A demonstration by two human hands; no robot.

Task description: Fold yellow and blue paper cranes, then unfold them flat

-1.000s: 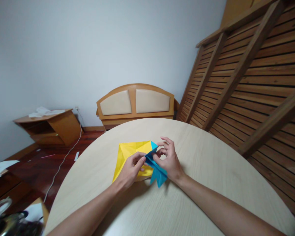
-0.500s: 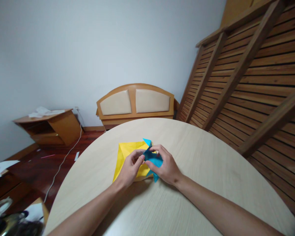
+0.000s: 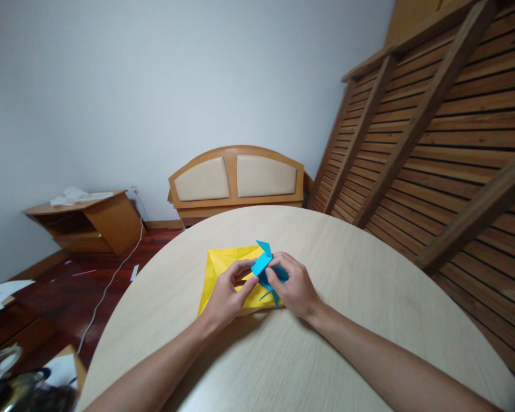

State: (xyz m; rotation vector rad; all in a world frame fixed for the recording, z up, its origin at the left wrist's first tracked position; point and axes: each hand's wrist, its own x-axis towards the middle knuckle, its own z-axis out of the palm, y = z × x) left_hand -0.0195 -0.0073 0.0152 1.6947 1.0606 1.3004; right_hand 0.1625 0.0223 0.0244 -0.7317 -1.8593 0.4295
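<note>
Both hands (image 3: 261, 289) pinch creased, pointed blue paper (image 3: 264, 264).

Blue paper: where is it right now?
In the head view the blue paper is mid-table, pinched between the left hand and right hand, over the right edge of the yellow paper lying on the table.

Right hand (image 3: 298, 289) hides much of the blue paper (image 3: 264, 264).
</note>
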